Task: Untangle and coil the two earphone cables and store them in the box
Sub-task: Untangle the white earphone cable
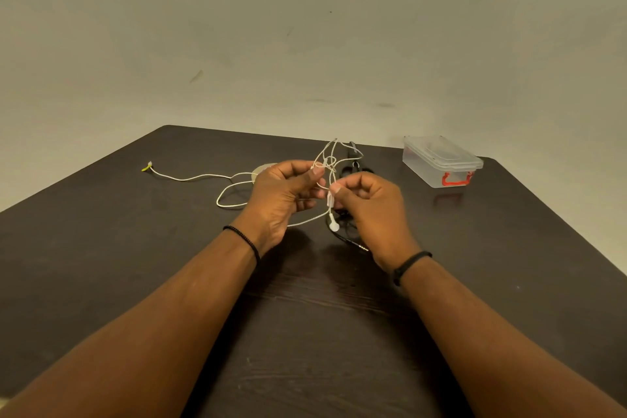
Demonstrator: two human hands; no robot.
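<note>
White earphone cable (pixel 234 186) pinched by left hand (pixel 283 195) and right hand (pixel 368 204); pulling apart could tighten knot with black cable (pixel 349 170).

You are seeing a dim, warm yellow-green cast. Soft shadows sit beneath your hands, toward six o'clock on the dark wood-grain bench (pixel 135 265). Faint sheen streaks its near surface. Wide-angle bending bows the bench edges; fine detail looks soft.
</note>
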